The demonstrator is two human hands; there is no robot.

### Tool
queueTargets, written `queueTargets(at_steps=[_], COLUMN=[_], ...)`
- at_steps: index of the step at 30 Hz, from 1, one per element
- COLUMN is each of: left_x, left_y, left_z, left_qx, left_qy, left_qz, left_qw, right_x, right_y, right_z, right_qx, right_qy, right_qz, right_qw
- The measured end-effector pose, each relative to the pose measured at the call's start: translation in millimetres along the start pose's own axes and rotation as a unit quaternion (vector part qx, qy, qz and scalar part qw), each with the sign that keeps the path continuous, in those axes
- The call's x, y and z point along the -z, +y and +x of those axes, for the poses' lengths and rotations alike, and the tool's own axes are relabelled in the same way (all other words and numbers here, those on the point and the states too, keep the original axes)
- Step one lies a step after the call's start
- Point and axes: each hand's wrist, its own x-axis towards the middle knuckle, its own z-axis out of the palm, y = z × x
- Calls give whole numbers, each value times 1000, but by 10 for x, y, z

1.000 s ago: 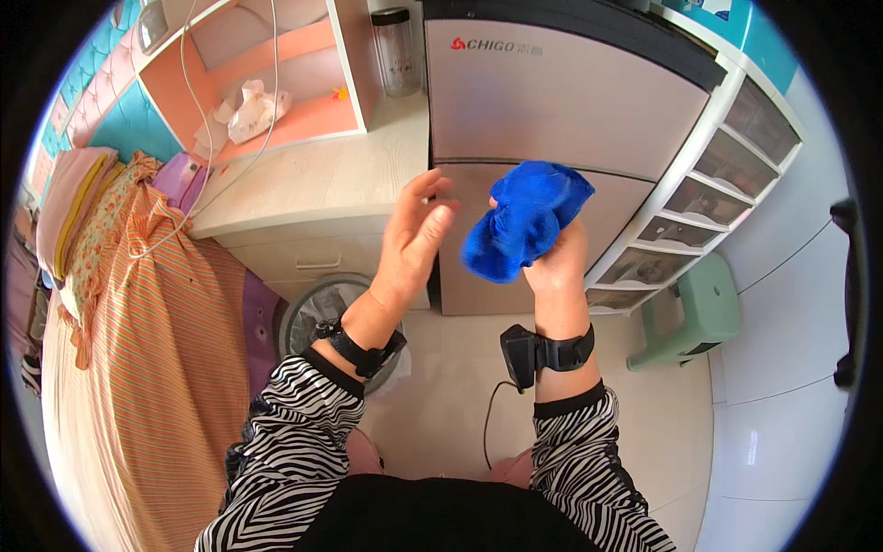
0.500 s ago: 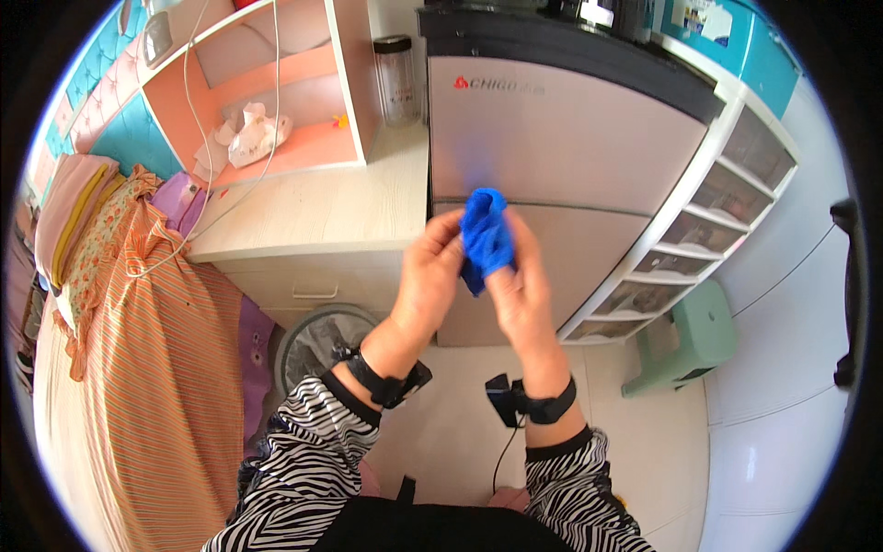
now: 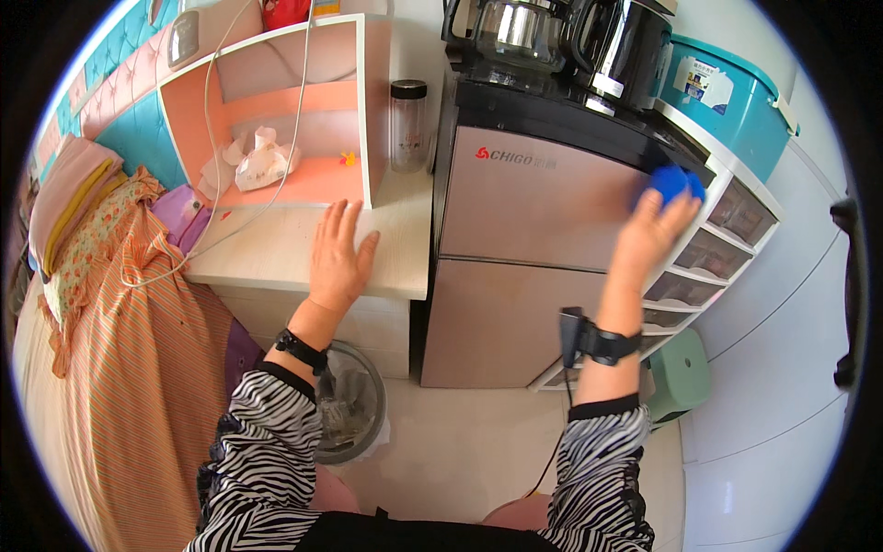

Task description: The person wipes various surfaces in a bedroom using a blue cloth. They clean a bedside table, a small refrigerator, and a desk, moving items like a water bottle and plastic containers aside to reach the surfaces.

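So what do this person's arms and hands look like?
The left hand and right hand are gloveless. Black-and-white zebra-striped sleeves end in black cuffs. A black strap circles each wrist; the right one carries a boxy black module, a thin black cable running beside it.

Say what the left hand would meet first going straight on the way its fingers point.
Probably the pink-and-white shelf unit, near its lower right front corner, though how high the left hand hovers over the desk is unclear.
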Motion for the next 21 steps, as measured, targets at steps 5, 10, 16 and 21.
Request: queueTargets(at_steps=[5, 10, 16, 21], left_x=[-93, -95, -82, -75], left_y=[-5, -40, -45, -30], left_z=[-34, -41, -46, -48], left_qx=[18, 23, -11, -4], left_qy=[-50, -66, -78, -99], left_qz=[21, 17, 41, 56], left_qw=[998, 997, 996, 993], right_x=[-535, -607, -314, 160], right_y=[-776, -1047, -374, 283], right_z=[-679, -786, -229, 152], right_qx=[211, 339, 421, 317], right_qy=[-103, -158, -175, -85], right_qz=[-55, 27, -40, -174], right_qw=[970, 927, 889, 928])
